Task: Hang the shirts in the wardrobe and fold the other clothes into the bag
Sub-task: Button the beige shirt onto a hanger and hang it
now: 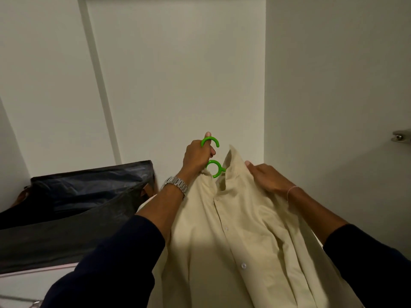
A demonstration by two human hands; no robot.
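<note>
A cream button-up shirt [233, 236] hangs on a bright green plastic hanger [214, 168], held up inside the white wardrobe. My left hand [196, 157] grips the hanger's neck just below the hook, with the green hook curving over my fingers. My right hand [265, 177] holds the shirt's right shoulder beside the raised collar, its fingers partly buried in the cloth. The hanger's arms are hidden inside the shirt.
A dark bag [73, 207] with brown straps stands open at the lower left, against the wardrobe's white back panel [178, 74]. The white side wall [333, 96] rises at the right, with a metal hinge [401, 135] at its edge.
</note>
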